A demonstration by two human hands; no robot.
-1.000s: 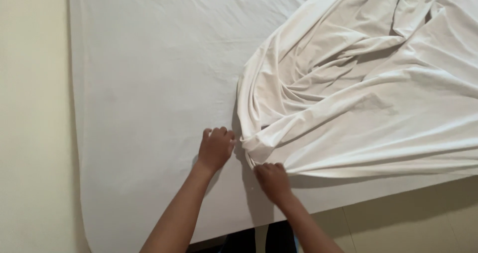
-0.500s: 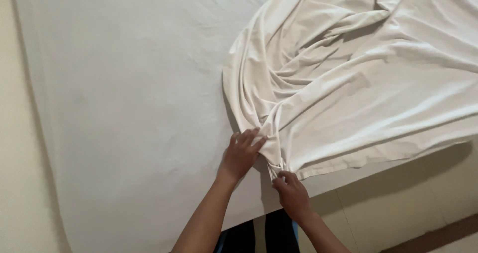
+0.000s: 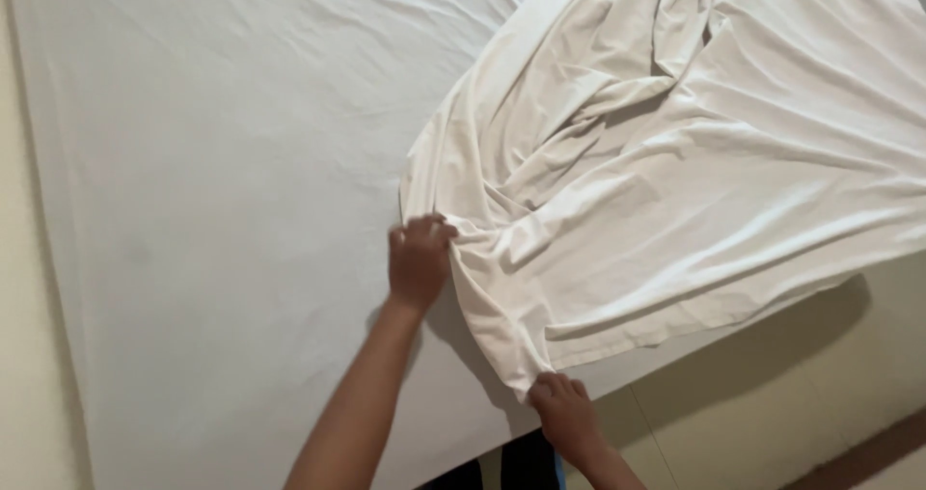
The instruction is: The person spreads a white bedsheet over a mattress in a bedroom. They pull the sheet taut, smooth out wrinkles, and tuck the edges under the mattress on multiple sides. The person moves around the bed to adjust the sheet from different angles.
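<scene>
On the mattress (image 3: pixel 193 210), both hands grip the rumpled sheet's (image 3: pixel 675 181) edge.

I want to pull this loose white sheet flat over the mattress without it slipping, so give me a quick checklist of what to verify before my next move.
1. Left hand gripping the edge of the loose, crumpled white cotton sheet: ok, fingers closed on a fold.
2. Right hand holding the sheet's lower corner at the mattress edge: ok.
3. Edge taut between the two hands: not ok, it sags in folds.
4. Loose sheet free of bunching: not ok, heavy creases toward the top right.
5. Flat white fitted sheet on the mattress smooth underneath: ok, only faint wrinkles.
6. Far corners of the loose sheet free: cannot tell, out of view.
</scene>
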